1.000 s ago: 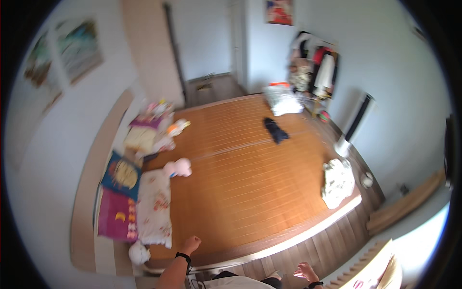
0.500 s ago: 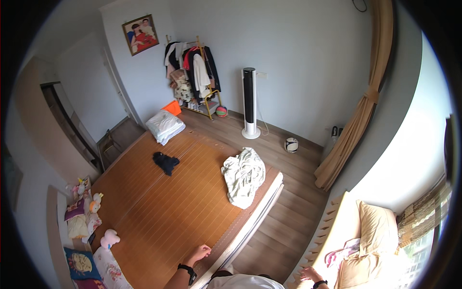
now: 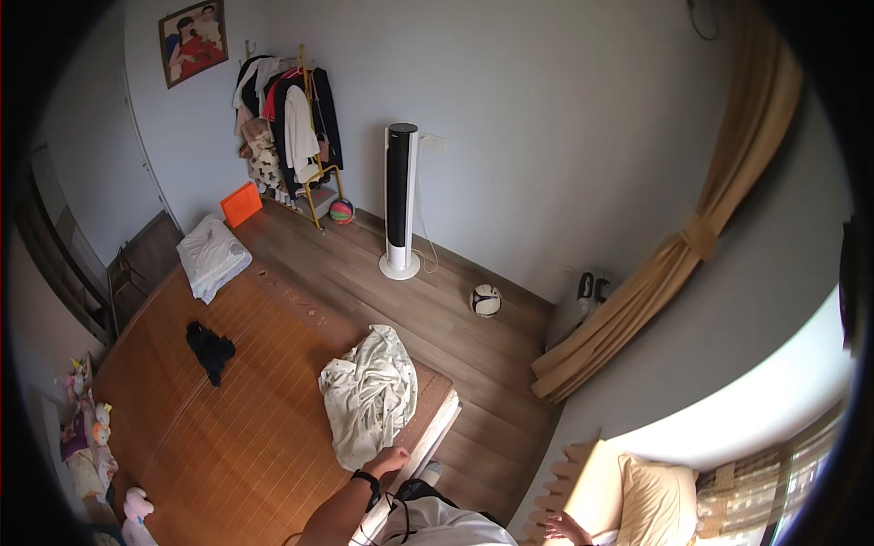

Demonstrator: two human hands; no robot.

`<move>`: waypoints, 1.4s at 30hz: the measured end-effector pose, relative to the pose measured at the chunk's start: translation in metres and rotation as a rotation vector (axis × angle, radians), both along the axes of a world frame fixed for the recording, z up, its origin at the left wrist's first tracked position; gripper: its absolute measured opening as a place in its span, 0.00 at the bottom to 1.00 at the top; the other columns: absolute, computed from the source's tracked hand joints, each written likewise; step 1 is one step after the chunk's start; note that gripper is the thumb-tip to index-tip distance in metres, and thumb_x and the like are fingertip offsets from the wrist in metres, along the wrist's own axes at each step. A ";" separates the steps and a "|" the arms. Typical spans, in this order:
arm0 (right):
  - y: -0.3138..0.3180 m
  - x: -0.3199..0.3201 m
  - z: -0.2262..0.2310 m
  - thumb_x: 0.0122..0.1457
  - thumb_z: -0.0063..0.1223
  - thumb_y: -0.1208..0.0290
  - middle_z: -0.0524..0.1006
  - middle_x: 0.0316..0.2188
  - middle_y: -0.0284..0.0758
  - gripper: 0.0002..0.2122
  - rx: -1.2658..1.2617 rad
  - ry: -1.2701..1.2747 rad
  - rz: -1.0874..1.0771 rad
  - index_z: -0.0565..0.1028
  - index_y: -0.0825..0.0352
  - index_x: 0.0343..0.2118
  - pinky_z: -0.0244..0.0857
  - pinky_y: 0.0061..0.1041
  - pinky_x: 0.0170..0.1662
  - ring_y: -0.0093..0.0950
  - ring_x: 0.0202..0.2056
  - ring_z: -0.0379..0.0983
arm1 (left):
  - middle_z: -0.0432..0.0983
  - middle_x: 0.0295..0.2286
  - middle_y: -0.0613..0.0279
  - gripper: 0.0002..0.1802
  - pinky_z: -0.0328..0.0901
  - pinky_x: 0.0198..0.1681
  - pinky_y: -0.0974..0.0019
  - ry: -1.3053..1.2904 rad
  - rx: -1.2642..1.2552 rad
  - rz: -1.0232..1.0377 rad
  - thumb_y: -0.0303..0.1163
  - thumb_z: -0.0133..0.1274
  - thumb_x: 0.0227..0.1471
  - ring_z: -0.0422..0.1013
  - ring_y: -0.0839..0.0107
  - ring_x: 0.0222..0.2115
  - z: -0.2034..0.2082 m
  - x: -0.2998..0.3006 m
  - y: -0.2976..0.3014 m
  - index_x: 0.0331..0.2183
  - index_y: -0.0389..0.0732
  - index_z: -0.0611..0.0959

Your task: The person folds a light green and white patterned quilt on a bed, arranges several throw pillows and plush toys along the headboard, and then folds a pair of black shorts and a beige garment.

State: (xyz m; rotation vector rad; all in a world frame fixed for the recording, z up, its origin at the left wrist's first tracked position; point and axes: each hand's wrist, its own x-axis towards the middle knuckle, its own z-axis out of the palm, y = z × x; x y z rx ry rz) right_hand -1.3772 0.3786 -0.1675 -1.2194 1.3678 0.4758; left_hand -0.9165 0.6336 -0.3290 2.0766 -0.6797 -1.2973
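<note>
Curling its fingers beside crumpled white cloth (image 3: pixel 371 391), left hand (image 3: pixel 390 460) leaves its grip unclear. Right hand (image 3: pixel 564 528): finger state cannot be told.

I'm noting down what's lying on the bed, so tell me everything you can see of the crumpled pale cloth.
The crumpled pale cloth is off-white with a faint, small print, and looks soft and thin. It lies in a loose, unfolded heap, full of folds and creases, on the brown mat near a corner of the bed. The person's left hand is at its near end; whether they touch is unclear. What the cloth is can't be told.
</note>
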 end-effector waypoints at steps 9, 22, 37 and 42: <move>-0.261 0.057 -0.090 0.54 0.51 0.61 0.73 0.41 0.37 0.21 0.215 -0.152 -0.181 0.66 0.60 0.51 0.65 0.39 0.44 0.29 0.39 0.69 | 0.75 0.25 0.62 0.11 0.65 0.27 0.72 0.263 -0.314 0.006 0.36 0.50 0.52 0.70 0.74 0.23 0.031 0.043 -0.296 0.31 0.37 0.76; -0.590 0.447 -0.047 0.59 0.46 0.62 0.75 0.35 0.38 0.14 0.099 0.039 0.612 0.70 0.65 0.43 0.70 0.28 0.40 0.30 0.34 0.75 | 0.77 0.31 0.62 0.20 0.67 0.29 0.63 0.674 -0.086 1.034 0.47 0.43 0.53 0.72 0.68 0.29 -0.015 0.055 -0.202 0.38 0.41 0.78; -0.585 0.914 -0.125 0.56 0.49 0.65 0.73 0.35 0.35 0.14 0.145 0.025 1.286 0.70 0.68 0.42 0.70 0.24 0.32 0.25 0.32 0.74 | 0.78 0.32 0.62 0.15 0.69 0.33 0.66 0.278 0.080 0.969 0.36 0.52 0.51 0.73 0.70 0.32 -0.054 0.291 -0.301 0.40 0.42 0.79; -0.532 1.082 -0.126 0.54 0.52 0.55 0.77 0.30 0.36 0.18 0.092 -0.196 1.345 0.71 0.66 0.39 0.69 0.24 0.30 0.28 0.28 0.76 | 0.78 0.23 0.59 0.15 0.67 0.31 0.66 -0.236 -0.004 0.923 0.45 0.56 0.47 0.74 0.70 0.27 -0.025 0.437 -0.300 0.29 0.42 0.82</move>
